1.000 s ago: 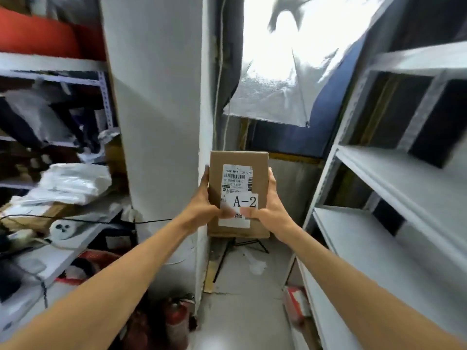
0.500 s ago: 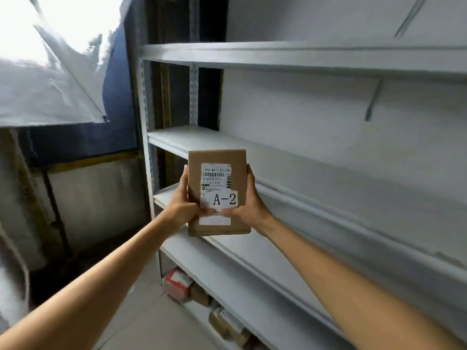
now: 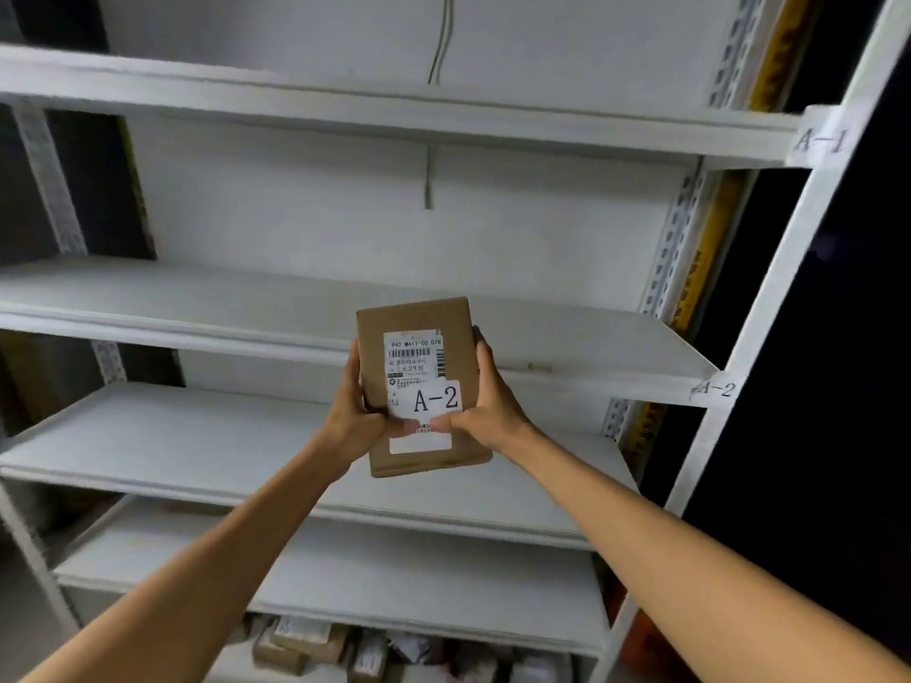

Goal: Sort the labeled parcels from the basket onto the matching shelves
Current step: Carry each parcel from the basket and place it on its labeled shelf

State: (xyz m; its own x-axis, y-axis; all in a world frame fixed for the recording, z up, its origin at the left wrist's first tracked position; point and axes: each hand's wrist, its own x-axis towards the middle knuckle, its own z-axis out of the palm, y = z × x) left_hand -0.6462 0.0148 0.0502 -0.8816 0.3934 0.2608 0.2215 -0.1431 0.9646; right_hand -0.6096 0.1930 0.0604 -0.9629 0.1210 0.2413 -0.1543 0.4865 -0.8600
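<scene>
head view: we hold a small brown cardboard parcel (image 3: 423, 386) out in front of us at arm's length. it is upright, a touch tilted, with its broad face turned to us. a white shipping label (image 3: 413, 354) with a barcode and printed lines sits on the upper part of that face. a white sticker (image 3: 436, 399) reading "a-2" in large black letters overlaps the label's lower right corner. a blank white patch shows lower down, and the box edges look clean and square.

our left hand (image 3: 357, 416) grips the parcel's left edge, fingers wrapped behind it and thumb laid across the front near the bottom of the label. our right hand (image 3: 488, 406) grips the right edge the same way, its thumb meeting the left thumb just under the a-2 sticker. both forearms reach up and inward from the lower corners, bare to the elbow.

the parcel is in the air in front of a white metal shelving unit (image 3: 769, 308), level with the gap between the second shelf (image 3: 197, 298) and the third shelf (image 3: 172, 436), touching neither. on the right upright, a tag (image 3: 715, 388) at the second shelf reads "a-2", and a higher tag (image 3: 821, 139) reads "a-1". several small boxes (image 3: 305, 643) lie on the lowest level, too blurred to read.
</scene>
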